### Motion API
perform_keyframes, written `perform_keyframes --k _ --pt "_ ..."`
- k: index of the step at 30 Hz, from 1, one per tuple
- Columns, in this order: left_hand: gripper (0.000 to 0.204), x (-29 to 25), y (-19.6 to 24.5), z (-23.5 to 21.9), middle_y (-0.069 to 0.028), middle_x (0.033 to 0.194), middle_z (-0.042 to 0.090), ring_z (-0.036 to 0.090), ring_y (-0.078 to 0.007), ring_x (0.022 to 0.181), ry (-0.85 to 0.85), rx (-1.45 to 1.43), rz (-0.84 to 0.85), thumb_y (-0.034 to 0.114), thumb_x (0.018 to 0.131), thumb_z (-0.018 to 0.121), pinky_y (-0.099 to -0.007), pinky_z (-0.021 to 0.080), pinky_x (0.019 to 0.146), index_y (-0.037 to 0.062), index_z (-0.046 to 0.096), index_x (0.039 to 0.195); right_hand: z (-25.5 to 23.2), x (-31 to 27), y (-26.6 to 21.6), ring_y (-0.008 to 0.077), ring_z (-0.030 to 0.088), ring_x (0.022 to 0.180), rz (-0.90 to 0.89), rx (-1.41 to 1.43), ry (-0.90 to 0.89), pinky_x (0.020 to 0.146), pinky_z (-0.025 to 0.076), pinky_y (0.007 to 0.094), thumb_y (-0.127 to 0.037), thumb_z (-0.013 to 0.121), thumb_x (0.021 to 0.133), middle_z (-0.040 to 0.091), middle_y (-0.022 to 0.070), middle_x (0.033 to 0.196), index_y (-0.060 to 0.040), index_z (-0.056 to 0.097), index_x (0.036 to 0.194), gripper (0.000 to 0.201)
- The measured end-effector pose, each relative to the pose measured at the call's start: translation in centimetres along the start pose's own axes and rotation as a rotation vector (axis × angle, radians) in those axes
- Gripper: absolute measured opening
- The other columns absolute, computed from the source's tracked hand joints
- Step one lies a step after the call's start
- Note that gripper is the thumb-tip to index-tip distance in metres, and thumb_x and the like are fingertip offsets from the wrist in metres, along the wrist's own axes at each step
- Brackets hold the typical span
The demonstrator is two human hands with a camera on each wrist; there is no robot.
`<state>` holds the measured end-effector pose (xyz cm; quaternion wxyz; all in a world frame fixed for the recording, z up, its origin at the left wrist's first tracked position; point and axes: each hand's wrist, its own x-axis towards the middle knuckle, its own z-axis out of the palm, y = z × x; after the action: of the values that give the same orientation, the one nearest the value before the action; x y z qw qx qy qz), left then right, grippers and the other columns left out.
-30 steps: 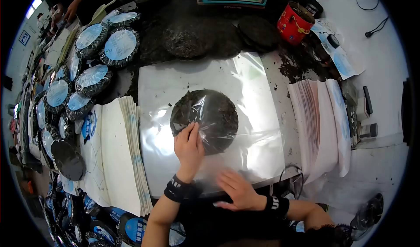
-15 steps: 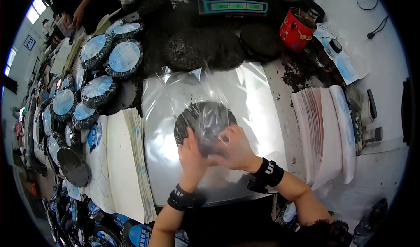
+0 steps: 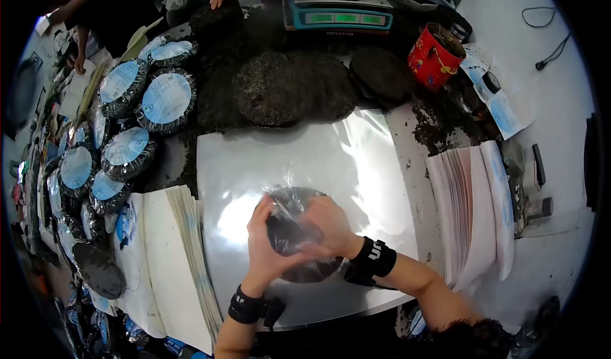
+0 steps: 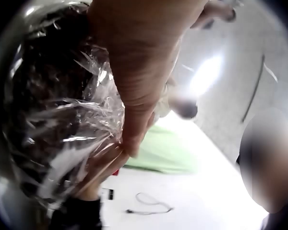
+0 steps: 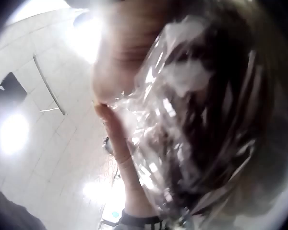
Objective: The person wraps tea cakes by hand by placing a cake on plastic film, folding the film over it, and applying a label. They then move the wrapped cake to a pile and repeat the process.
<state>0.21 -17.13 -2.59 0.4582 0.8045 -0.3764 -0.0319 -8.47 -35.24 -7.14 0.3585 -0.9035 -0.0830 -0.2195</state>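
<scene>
both hands are clamped together on one dark round tea cake [image 3: 299, 235] bunched in clear plastic film [image 3: 283, 209], the left hand [image 3: 264, 244] gripping its left edge and the right hand [image 3: 328, 228] curled over its top right. the cake sits low on the stack of clear film sheets [image 3: 299, 155] at the centre of the table, nearest the person. bare tea cakes [image 3: 273, 95] lie beyond the sheets, wrapped cakes with blue labels [image 3: 165, 98] to the left, paper stacks [image 3: 474, 193] to the right, a red tin [image 3: 435, 55] and a scale [image 3: 337, 12] at the far edge.
</scene>
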Motion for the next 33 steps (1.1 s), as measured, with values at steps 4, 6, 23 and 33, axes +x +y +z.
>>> perform_keyframes --k 4,6,23,33 --pt "0.074 -2.4 -2.4 1.3 -0.009 0.117 0.062 0.057 -0.0312 0.116 -0.082 0.122 0.157 0.028 0.059 0.095 -0.0485 0.037 0.111 0.0076 0.062 0.122 -1.6 2.5 -0.9 0.0378 0.062 0.097 0.111 0.149 0.348 0.096 0.048 0.0511 -0.042 0.082 0.081 0.063 0.0149 0.101 -0.0065 0.062 0.109 0.05" --pt "0.061 -1.0 -0.8 0.8 -0.0095 0.111 0.064 0.06 -0.0307 0.118 0.062 0.224 0.318 0.023 0.065 0.092 -0.0496 0.037 0.114 0.0076 0.064 0.118 -0.9 2.6 -0.8 0.0359 0.061 0.089 -0.091 0.24 0.164 0.09 0.05 0.0478 -0.041 0.083 0.08 0.062 0.0126 0.095 -0.0067 0.062 0.105 0.048" --pt "0.073 -2.9 0.9 2.7 -0.0222 0.159 0.037 0.034 -0.042 0.147 -0.149 0.561 0.257 0.037 0.082 0.072 -0.0569 0.016 0.124 0.0006 0.054 0.143 -0.6 -5.1 -9.6 0.0432 0.061 0.116 0.299 -0.273 -0.127 0.095 0.052 0.0487 -0.017 0.066 0.085 0.066 0.025 0.118 0.005 0.068 0.114 0.037" --pt "0.075 -3.2 2.2 3.8 -0.0277 0.162 0.032 0.025 -0.0434 0.153 -0.267 0.528 0.209 0.033 0.094 0.06 -0.0545 0.015 0.125 -0.0072 0.036 0.153 -25.1 -24.0 2.8 0.0327 0.065 0.094 0.83 -0.633 0.632 0.081 0.054 0.0403 -0.023 0.082 0.079 0.068 0.0148 0.096 -0.0016 0.067 0.093 0.029"
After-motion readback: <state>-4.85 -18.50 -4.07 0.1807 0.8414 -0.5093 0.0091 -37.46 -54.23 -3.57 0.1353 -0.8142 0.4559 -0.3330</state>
